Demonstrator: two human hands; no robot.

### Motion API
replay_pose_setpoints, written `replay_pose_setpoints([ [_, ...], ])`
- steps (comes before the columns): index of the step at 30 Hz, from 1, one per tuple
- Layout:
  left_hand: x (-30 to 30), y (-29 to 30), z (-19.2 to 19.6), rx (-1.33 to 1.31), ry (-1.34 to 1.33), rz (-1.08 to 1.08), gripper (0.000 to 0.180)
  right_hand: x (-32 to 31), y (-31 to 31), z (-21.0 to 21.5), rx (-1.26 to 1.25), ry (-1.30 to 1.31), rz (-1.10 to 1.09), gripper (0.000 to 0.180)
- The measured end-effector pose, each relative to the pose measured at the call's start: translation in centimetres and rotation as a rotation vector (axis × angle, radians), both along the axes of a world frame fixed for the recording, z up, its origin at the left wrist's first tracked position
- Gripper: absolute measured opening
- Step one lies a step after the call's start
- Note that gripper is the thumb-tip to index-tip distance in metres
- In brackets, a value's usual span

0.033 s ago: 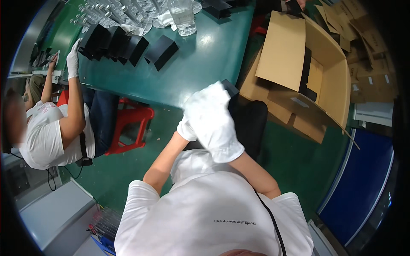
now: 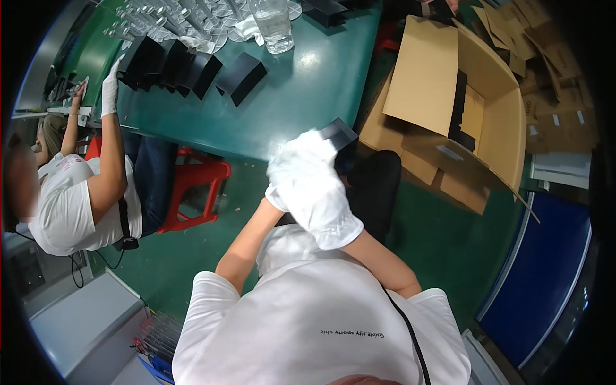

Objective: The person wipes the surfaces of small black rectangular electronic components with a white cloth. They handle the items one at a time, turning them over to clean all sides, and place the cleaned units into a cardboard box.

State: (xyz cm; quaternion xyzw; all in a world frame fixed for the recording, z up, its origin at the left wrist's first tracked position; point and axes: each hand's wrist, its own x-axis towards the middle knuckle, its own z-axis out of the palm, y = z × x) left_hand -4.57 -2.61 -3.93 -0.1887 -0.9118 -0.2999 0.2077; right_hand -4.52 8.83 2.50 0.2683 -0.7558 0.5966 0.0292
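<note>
white-gloved, the right hand [image 2: 316,196] overlaps the left hand [image 2: 278,172]; a black box [image 2: 339,133] juts past them by the near edge of the green table [image 2: 314,90]; which hand grips it i cannot tell. on the table: more boxes [image 2: 241,77]; to its right, a carton [image 2: 423,77].

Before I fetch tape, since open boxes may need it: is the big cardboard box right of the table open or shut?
Open: flaps on the cardboard box stand apart; black pieces show inside.
</note>
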Motion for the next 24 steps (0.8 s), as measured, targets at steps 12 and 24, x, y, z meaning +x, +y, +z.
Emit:
replay_pose_setpoints([
  [12,0.4,-0.3,0.0,0.127,-0.202,0.377,0.036,-7.9,6.6,-0.9,0.413,0.378,-0.459,0.026],
  [24,3.1,-0.2,-4.4,0.033,-0.017,0.485,0.035,-0.8,-2.5,-5.5,0.267,0.355,-0.043,0.033],
])
